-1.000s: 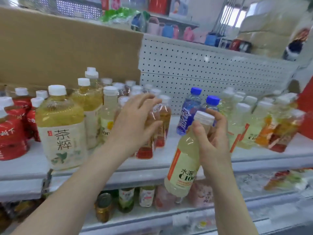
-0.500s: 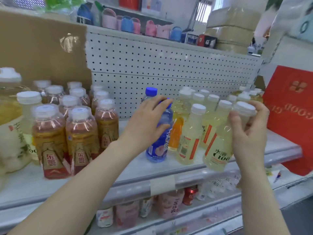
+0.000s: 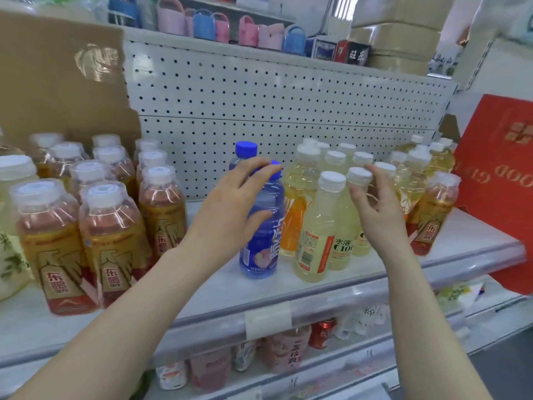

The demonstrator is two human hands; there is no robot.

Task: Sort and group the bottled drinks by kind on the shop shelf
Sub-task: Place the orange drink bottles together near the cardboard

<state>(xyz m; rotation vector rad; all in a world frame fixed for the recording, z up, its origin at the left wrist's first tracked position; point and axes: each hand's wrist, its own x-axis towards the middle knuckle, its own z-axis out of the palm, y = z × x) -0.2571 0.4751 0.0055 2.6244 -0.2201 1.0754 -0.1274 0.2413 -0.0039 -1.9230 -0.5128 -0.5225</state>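
The left hand (image 3: 230, 206) grasps the front blue bottle (image 3: 261, 243), fingers hooked over its cap and thumb pressed against its shoulder. To my eye that grip suits lifting or sliding it. The bottle stands on the shelf (image 3: 202, 298) right under the palm. A 2nd blue bottle (image 3: 245, 150) shows just beyond the fingertips, so the 2 sit together as a kind. Both are apart from the amber-red bottles (image 3: 112, 226) grouped off to that hand's outer side.

The right hand (image 3: 377, 209) curls beside the cap of a pale yellow bottle (image 3: 344, 223), which stands upright among its own kind just inside the thumb. I cannot tell whether the hand pinches the neck or is free of it. 1 amber-red stray (image 3: 432, 217) stands just past that hand's outer side. I'd judge it belongs with the other group.
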